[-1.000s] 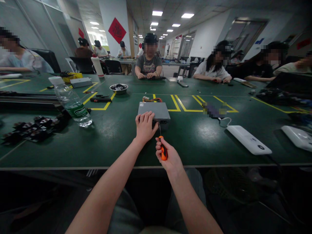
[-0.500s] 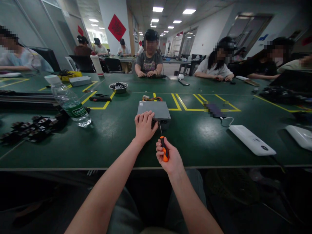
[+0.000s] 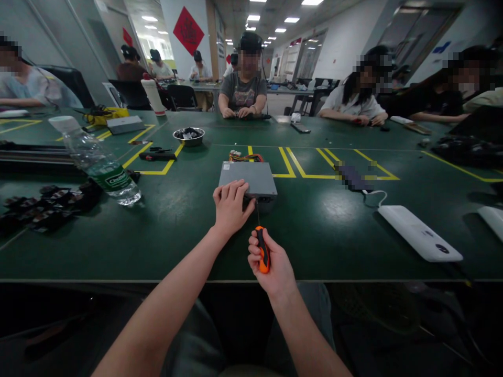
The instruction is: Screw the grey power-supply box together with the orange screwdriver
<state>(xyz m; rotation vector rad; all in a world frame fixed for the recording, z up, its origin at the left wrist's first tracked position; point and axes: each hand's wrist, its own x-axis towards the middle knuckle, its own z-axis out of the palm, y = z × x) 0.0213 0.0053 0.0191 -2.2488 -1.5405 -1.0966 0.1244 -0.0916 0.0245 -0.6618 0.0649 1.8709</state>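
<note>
The screwdriver (image 3: pixel 262 251) tip could slip off the near face of the box (image 3: pixel 255 175) and jab the left hand (image 3: pixel 230 209), whose thumb sits close by; a slanted push would cause it. Left fingers are slightly spread on the box; the right hand's (image 3: pixel 277 264) fingers wrap the screwdriver handle. The box, grey and flat-topped with a pale label, lies on the desk (image 3: pixel 176 246), coloured wires (image 3: pixel 245 156) behind it.

Tabletop (image 3: pixel 326 235) open between metal box (image 3: pixel 253 175) and power bank (image 3: pixel 416 230); bottle (image 3: pixel 102 170) obstructs left.
</note>
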